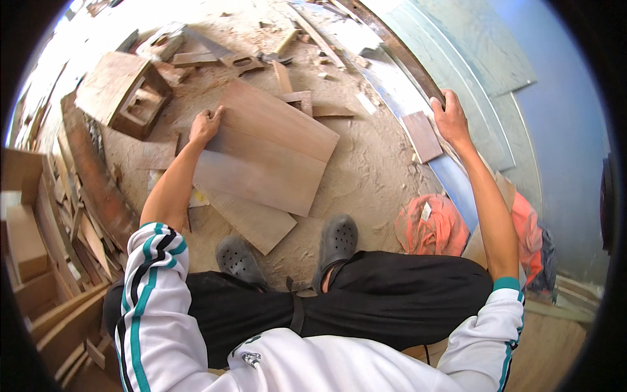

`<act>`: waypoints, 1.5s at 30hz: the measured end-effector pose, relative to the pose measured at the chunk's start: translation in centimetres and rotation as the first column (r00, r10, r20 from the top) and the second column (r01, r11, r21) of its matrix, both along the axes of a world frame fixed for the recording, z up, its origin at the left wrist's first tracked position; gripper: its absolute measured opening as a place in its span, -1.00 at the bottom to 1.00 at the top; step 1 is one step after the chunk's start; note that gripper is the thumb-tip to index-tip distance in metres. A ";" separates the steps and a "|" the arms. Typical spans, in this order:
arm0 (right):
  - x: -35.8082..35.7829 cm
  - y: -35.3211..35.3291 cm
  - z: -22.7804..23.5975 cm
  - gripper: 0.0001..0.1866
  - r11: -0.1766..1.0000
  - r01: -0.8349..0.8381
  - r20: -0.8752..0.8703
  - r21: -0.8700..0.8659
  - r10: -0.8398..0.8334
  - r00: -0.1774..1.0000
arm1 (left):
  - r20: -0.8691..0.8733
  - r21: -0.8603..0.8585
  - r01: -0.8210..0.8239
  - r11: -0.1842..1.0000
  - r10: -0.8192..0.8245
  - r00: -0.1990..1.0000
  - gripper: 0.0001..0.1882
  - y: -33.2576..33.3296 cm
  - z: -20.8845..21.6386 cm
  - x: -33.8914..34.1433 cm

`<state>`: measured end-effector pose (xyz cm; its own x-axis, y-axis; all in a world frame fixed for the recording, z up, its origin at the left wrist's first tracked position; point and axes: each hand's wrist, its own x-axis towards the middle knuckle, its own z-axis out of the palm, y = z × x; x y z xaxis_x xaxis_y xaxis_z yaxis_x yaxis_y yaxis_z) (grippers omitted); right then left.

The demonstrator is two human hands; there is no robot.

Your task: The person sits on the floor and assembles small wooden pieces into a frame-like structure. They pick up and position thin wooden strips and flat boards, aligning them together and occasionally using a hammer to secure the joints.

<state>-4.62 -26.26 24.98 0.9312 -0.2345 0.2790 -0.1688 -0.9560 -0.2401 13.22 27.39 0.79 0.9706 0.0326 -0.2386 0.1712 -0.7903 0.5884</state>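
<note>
My left hand (206, 127) is closed on the left edge of a flat brown wooden board (274, 140), thumb on top. That board lies tilted over another wooden board (256, 222), whose lower part shows near my feet. Over on the right, my right hand (450, 117) is closed round the near end of a long dark wooden beam (408, 59); its fingertips are partly hidden. Just below that hand, a small brown wood piece (422, 136) rests on a pale, bluish sheet.
A handsaw (240, 62) and a hammer (274, 57) lie on the dusty ground beyond the boards. An open wooden box (124, 95) stands at far left. Scrap wood (72, 222) piles along the left side. An orange bundle (432, 225) sits near my right knee; glass-like sheets (457, 59) lean behind.
</note>
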 end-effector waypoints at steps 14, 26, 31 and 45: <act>-13.7 -12.5 1.2 -0.39 0.764 0.643 -0.071 -0.054 -0.645 0.761 | 0.565 0.245 0.626 0.740 -0.634 0.529 -0.47 -25.8 27.0 -3.0; -27.3 -19.4 1.7 -0.33 0.464 0.880 0.117 0.099 -0.884 0.453 | 0.298 -0.380 0.540 0.751 -0.453 0.840 -0.34 -49.8 12.5 -11.0; -30.1 -20.5 -0.6 -0.35 0.386 0.904 0.051 0.187 -0.922 0.383 | 0.126 -0.393 0.306 0.867 -0.278 0.952 -0.39 -51.2 2.0 -20.7; -26.2 -19.2 -0.9 -0.37 0.462 0.886 -0.033 0.044 -0.885 0.464 | 0.042 -0.892 0.166 0.421 -0.287 0.957 -0.22 -51.6 8.4 -15.6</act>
<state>-30.81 -45.50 24.06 0.2177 -0.9468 0.2371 -0.9192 -0.2806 -0.2762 -2.40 -24.22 9.16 0.8772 -0.4705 -0.0957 0.1733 0.1244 0.9770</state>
